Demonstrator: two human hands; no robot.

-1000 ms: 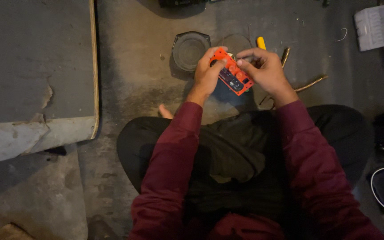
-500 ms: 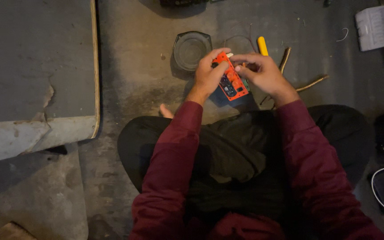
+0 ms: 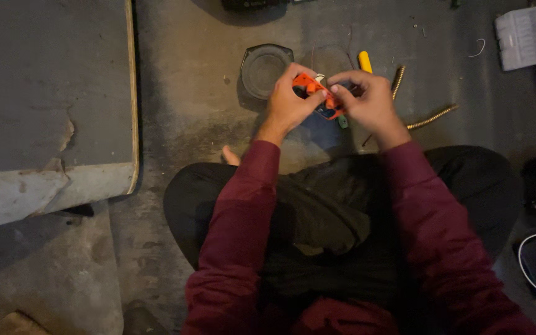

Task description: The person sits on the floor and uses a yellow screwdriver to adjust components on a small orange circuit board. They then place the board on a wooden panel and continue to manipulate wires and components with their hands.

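Both the left hand and right hand clench a small orange device, seemingly light, rigid plastic, best pinched at its edges.

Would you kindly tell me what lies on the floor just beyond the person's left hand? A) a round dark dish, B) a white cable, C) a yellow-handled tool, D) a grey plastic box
A: the round dark dish sits on the floor directly past the left hand, which together with the right hand holds the small orange device; the yellow-handled tool lies beyond the right hand instead.
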